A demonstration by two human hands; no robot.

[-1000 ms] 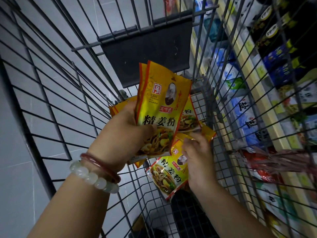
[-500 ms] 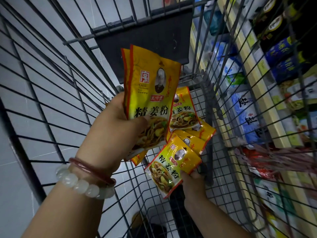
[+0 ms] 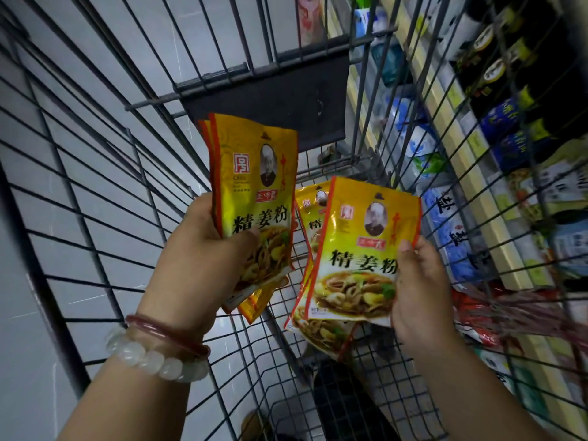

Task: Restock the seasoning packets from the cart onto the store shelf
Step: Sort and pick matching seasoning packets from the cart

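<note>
Two glossy flat packet stacks (image 3: 254,198) (image 3: 359,259): left hand (image 3: 203,253) grips several, right hand (image 3: 420,288) maybe two.

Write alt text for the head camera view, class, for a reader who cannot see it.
Over a wire cart, a person's left hand grips a stack of yellow seasoning packets while the right hand holds more packets. A stocked store shelf runs along the right.

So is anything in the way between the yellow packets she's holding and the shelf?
Yes. The cart's wire side stands between the packets in the right hand and left hand and the shelf on the right. They would likely need lifting over its top edge.
</note>
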